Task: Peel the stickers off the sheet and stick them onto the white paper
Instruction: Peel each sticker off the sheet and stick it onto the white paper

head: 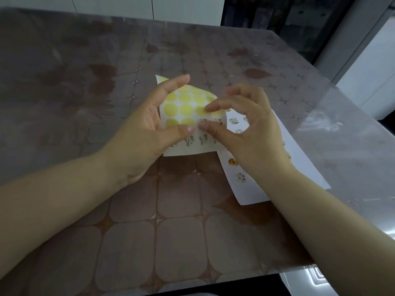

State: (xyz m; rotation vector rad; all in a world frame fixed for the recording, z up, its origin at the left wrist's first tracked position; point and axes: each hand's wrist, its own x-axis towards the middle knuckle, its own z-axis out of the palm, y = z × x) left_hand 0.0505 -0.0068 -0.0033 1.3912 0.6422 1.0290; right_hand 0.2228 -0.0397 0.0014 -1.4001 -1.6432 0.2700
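Note:
A sticker sheet (183,107) with yellow empty circles on its upper part and small animal stickers along its lower rows is held above the table. My left hand (145,133) grips its left side, thumb on the front and fingers behind the top edge. My right hand (245,129) pinches at a sticker (202,121) near the sheet's middle with thumb and index fingertip. The white paper (299,167) lies flat to the right, partly under my right hand, with several small stickers on it.
The table (149,231) has a brown patterned cloth under a clear plastic cover. Its right edge and near edge are in view. White cabinets stand beyond the far and right sides.

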